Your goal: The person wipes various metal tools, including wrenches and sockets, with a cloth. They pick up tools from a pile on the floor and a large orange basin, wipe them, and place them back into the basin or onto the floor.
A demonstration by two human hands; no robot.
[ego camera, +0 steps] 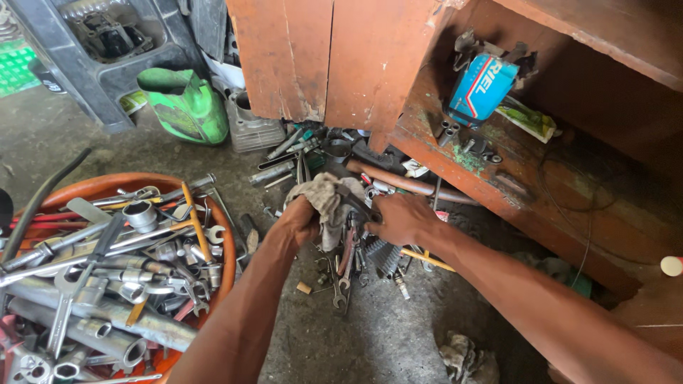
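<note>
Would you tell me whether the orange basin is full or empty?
Full: the orange basin is heaped with wrenches up to its rim.

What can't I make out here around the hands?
Head view only:
- Tool between the hands: mostly wrapped in the rag, kind unclear.
- Left hand fingers: buried in the rag.
- Right hand fingers: curled under, grip hidden.
- Basin of spanners: cut off by the left and bottom edges.
</note>
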